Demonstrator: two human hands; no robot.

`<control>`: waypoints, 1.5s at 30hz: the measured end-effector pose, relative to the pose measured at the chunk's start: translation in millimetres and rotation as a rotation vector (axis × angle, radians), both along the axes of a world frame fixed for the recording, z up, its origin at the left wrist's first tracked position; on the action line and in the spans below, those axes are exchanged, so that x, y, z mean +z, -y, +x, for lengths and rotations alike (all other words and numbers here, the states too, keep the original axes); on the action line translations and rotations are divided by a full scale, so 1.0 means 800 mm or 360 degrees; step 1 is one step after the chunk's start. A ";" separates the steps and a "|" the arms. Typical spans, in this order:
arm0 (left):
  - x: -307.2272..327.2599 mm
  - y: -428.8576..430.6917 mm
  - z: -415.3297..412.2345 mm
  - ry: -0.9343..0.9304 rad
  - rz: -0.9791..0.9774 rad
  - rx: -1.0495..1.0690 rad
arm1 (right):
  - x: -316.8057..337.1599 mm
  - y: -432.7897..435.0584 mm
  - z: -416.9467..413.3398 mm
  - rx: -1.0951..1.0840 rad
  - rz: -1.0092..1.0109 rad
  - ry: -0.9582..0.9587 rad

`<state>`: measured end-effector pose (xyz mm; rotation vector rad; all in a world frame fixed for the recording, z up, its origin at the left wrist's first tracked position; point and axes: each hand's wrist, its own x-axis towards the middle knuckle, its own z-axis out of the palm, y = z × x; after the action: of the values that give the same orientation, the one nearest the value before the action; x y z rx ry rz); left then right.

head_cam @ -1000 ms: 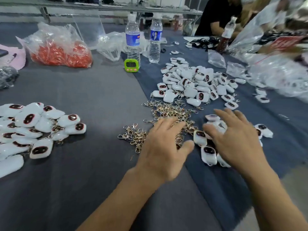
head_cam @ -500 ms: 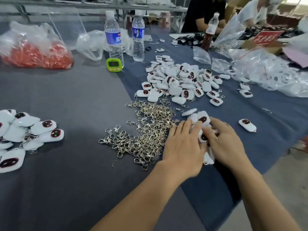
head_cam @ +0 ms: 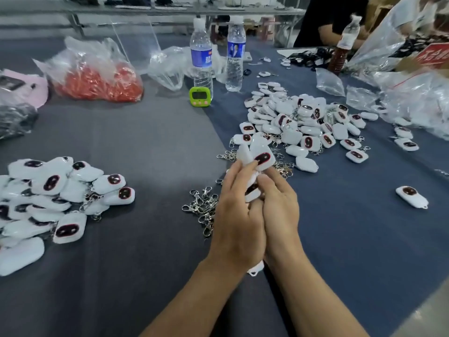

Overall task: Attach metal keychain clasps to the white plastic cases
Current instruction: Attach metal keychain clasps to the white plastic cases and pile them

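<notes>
My left hand (head_cam: 237,222) and my right hand (head_cam: 279,210) are pressed together above the table, cupping a bunch of white plastic cases (head_cam: 260,155) with dark oval windows. Several cases stick out above the fingertips and one pokes out below the palms. Silver keychain clasps (head_cam: 202,207) lie in a pile on the grey cloth just left of and under my hands. A large heap of loose white cases (head_cam: 298,122) sits beyond my hands. Another pile of white cases (head_cam: 48,195) with clasps on them lies at the left.
A single white case (head_cam: 411,197) lies alone at the right. Two water bottles (head_cam: 201,57) and a green timer (head_cam: 199,96) stand at the back. A bag of red parts (head_cam: 97,81) sits back left; clear plastic bags (head_cam: 413,93) crowd the right. Another person (head_cam: 332,23) works at the far end.
My hands came together over the loose cases by the clasp pile, scooped up a bunch and lifted it off the table. The camera view shifted.
</notes>
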<state>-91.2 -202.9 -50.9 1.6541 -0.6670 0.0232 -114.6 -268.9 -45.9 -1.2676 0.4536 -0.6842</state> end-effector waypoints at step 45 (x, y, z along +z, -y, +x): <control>-0.002 -0.124 0.111 0.0360 0.0738 0.0668 | 0.015 0.004 0.100 0.0386 0.0960 0.0023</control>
<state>-2.5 -103.6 -52.2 2.2416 -0.5031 0.3872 -34.8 -272.0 -33.8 -0.7281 0.4418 -0.3120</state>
